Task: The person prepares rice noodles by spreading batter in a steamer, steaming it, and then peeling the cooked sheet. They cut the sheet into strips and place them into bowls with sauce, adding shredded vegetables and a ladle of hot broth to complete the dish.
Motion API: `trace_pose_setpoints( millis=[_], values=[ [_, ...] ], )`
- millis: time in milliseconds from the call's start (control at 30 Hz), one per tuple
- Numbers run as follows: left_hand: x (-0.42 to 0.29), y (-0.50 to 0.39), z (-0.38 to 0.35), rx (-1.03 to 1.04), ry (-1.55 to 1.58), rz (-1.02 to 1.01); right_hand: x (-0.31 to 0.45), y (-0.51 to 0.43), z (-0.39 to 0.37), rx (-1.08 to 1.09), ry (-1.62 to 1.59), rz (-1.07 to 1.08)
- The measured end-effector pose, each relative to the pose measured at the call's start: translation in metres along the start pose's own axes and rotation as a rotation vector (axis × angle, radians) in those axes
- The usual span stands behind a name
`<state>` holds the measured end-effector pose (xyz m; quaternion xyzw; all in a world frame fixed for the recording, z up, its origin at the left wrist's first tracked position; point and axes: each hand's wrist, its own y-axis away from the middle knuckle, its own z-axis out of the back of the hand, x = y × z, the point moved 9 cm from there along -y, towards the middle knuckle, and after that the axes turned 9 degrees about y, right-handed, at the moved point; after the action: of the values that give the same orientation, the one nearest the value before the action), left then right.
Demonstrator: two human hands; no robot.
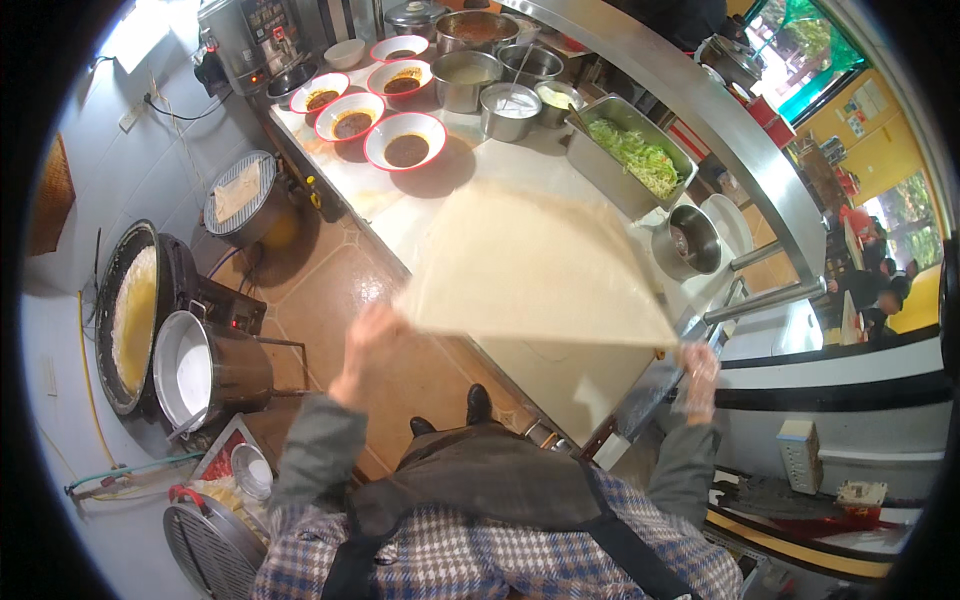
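Between my two hands a large, thin, cream-coloured sheet (532, 270) is spread above the light worktop (570, 375). Cloth or dough, I cannot tell which. My left hand (369, 345), blurred, grips its near left corner out over the floor. At the near right corner my right hand (699, 375), in a clear plastic glove, pinches the edge close to the counter's metal rim. The near edge is stretched nearly straight between them; the far part reaches towards the bowls and covers the middle of the worktop.
Several red-rimmed bowls (406, 142) of dark sauce stand at the far left. Steel pots (511, 112) and a pan of shredded greens (634, 154) line the back. A steel pot (686, 240) sits right. On my left are a wide black pan (127, 322) and a tall pot (232, 367).
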<state>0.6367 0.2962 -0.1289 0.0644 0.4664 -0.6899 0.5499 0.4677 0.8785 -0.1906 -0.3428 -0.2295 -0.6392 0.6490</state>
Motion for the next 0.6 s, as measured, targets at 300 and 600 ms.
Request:
trace_pose_setpoints(
  millis=[300, 600],
  values=[
    [-0.05, 0.106, -0.007, 0.168, 0.297, 0.243, -0.015, 0.068, 0.049, 0.038, -0.338, -0.117],
    [-0.065, 0.038, 0.159, -0.427, 0.898, 0.484, 0.319, 0.058, 0.017, 0.001, -0.655, 0.493]
  ],
)
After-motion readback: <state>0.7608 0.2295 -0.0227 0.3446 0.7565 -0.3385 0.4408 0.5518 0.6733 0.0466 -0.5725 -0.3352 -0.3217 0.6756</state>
